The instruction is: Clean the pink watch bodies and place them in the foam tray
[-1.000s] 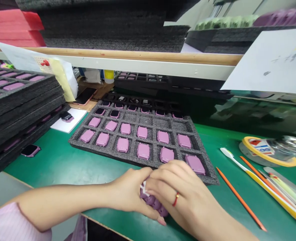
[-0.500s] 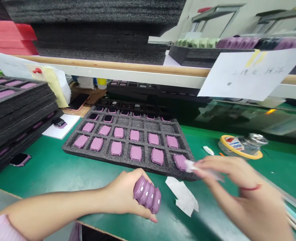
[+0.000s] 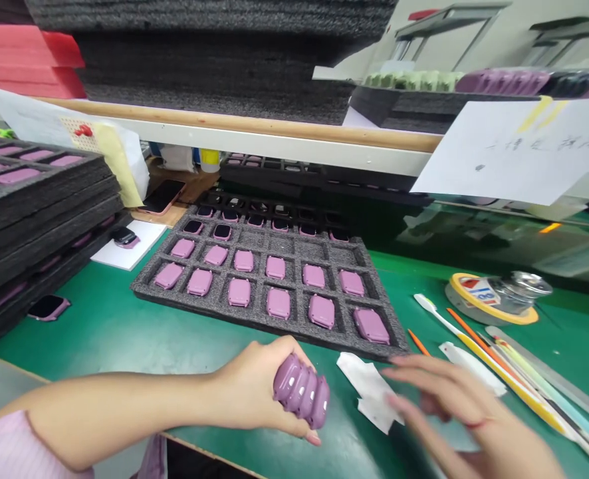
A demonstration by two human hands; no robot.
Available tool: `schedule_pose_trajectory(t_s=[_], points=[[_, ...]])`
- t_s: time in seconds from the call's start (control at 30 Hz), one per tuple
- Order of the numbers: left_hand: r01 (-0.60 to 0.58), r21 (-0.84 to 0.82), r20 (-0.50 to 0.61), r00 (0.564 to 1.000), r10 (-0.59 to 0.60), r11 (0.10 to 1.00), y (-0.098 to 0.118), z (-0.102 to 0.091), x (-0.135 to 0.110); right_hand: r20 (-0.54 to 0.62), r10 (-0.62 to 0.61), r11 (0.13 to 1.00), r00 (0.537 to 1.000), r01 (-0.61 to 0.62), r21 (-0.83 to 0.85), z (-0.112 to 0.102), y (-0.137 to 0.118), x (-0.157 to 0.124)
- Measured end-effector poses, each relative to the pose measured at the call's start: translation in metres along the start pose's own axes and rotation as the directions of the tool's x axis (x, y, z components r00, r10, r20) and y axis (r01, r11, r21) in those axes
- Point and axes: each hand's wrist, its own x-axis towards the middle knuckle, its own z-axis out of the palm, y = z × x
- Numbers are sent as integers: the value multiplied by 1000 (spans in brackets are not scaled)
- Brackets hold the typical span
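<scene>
My left hand (image 3: 259, 392) is wrapped around a small stack of glossy purple watch cases (image 3: 302, 392), held above the green bench. My right hand (image 3: 454, 412), a little blurred, has its fingers apart. Its thumb overlaps the right end of a torn white wipe (image 3: 367, 389) on the bench; whether it touches it I cannot tell. Behind both hands lies a black foam tray (image 3: 225, 322). Purple watch cases fill its two front rows, the nearest case on the right being a purple watch case (image 3: 371, 325). Watches with black screens (image 3: 222, 231) sit in the tray's back rows.
Right of the tray lie a yellow-handled toothbrush (image 3: 494, 359), sticks, another white wipe (image 3: 474, 367) and a metal-topped dispenser (image 3: 498, 296). Stacked foam trays (image 3: 45, 206) stand left, beside a loose watch (image 3: 48, 307). A shelf edge (image 3: 274, 136) crosses above the tray.
My right hand has moved away from the front-right case, where it pinched a white scrap, toward the wipe, and its fingers have spread. My left hand still holds the stack. The view has shifted slightly.
</scene>
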Motion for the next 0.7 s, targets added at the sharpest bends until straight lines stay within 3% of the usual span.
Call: schedule_pose_trajectory(t_s=[0.1,0.23,0.4,0.53,0.7], points=[[-25,18,-16,1000,25,1000,0,1,0,87,-44,974,995,24,225,5,-21,11],[-25,29,-12,1000,25,999,-2,-1,0,11,9,952,1000,-12,307,7,-41,26],[-121,49,19,993,121,991,-14,-4,3,19,-146,817,989,110,567,22,-80,52],[-185,159,-51,980,195,970,-18,-2,7,78,-169,774,982,83,627,38,-75,66],[-110,0,39,993,110,994,-8,-2,5,30,-132,757,991,81,648,41,-56,67]])
